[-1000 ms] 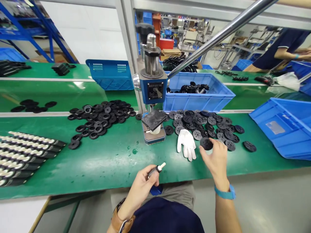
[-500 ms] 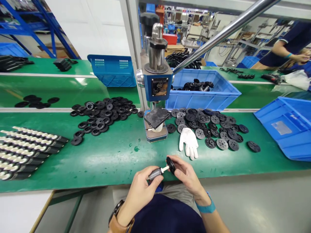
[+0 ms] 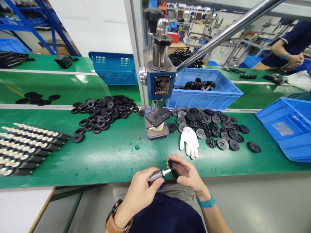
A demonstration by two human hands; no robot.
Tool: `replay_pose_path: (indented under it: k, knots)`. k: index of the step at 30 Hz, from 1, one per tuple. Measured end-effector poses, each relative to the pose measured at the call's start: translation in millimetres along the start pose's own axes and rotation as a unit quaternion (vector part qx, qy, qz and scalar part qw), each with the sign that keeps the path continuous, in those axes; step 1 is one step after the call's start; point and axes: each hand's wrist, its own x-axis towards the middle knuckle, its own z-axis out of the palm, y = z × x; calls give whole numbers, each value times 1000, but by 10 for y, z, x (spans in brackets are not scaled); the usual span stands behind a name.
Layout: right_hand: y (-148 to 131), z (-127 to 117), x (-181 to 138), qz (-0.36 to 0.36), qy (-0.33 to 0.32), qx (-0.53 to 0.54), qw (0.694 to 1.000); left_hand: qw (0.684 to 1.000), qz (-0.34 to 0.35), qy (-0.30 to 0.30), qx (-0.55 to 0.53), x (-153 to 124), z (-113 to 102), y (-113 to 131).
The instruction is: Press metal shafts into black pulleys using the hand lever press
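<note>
Left hand (image 3: 143, 187): grip curled snugly round the dark cylinder (image 3: 156, 176), over the near edge of the surface (image 3: 116, 158).
Right hand (image 3: 190, 174): grip partly parted, fingers and thumb bent about the edge of the disc (image 3: 173, 169).
Rod (image 3: 167, 171): pale, slim, jutting from the cylinder to the disc, which stands tilted on edge.
Fit: rod and disc seem to meet; whether seated, cannot tell, likely unfinished.
Loose discs (image 3: 204, 126): many left, flat, matte, black to grey, some ribbed.
Rings (image 3: 103, 111): small, black, heaped.
Rows (image 3: 30, 147): black-and-cream parts, tightly laid.
Glove (image 3: 189, 140): soft white cloth.
</note>
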Motion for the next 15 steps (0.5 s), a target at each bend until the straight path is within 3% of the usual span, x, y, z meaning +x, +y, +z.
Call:
replay_pose_path:
  k: [7, 11, 15]
  knots:
    - [-19, -69, 13, -12, -30, -25, 999, 989, -53, -65, -121, 28, 55, -59]
    - [-124, -85, 28, 5, -76, -120, 990, 982, -43, -80, -165, 32, 68, -94]
    - [-240, -33, 41, -4, -101, -257, 961, 970, -57, -100, -214, 25, 89, -151]
